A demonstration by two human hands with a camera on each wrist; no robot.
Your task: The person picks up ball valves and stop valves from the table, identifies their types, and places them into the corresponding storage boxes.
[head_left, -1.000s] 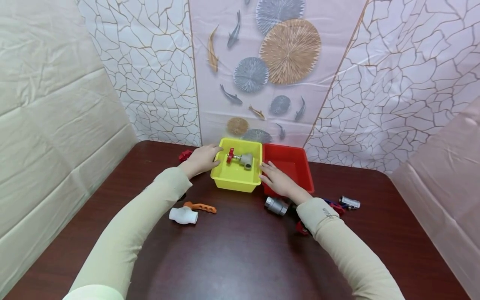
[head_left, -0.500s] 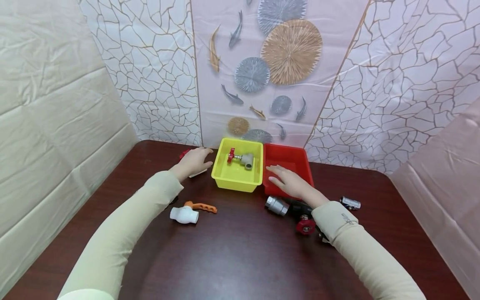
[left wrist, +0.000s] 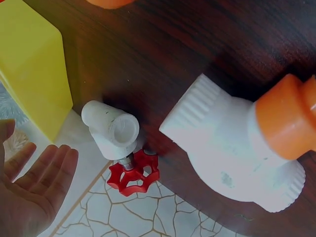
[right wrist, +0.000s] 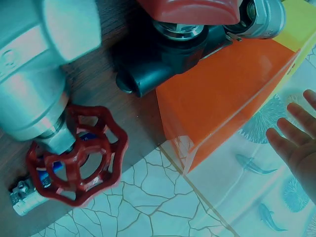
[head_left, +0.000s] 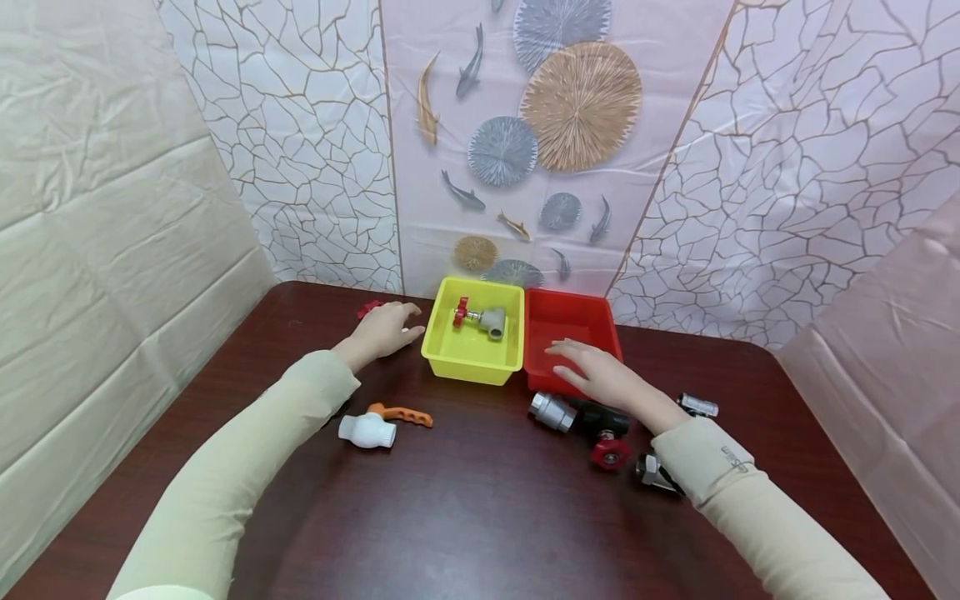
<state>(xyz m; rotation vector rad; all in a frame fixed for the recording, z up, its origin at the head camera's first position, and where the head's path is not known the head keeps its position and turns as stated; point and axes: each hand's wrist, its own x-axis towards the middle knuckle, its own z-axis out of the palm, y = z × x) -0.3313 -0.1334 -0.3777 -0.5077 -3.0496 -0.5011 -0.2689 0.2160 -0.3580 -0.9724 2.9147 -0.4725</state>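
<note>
My left hand [head_left: 382,331] hovers left of the yellow bin [head_left: 468,371], fingers extended and holding nothing. Beside it in the left wrist view lies a white valve [left wrist: 109,131] with a red handwheel [left wrist: 133,174]. Inside the yellow bin rests a grey valve [head_left: 492,322] with its own red handwheel. My right hand [head_left: 592,372] is over the near part of the red bin [head_left: 570,310], fingers loosely spread, nothing in them. Close to its wrist are a black valve [head_left: 600,419] with a red handwheel [head_left: 611,453] and a metal fitting [head_left: 552,412].
A white ball valve [head_left: 367,431] with an orange handle [head_left: 407,416] lies at the front left. Further right are metal valves, one near the forearm [head_left: 651,472] and one farther back [head_left: 697,406]. Patterned cloth [head_left: 322,150] hangs behind the dark table [head_left: 465,500].
Both hands have drawn away from the yellow bin's sides, the left going left, the right going right over the red bin. The bins and grey valve stay in place.
</note>
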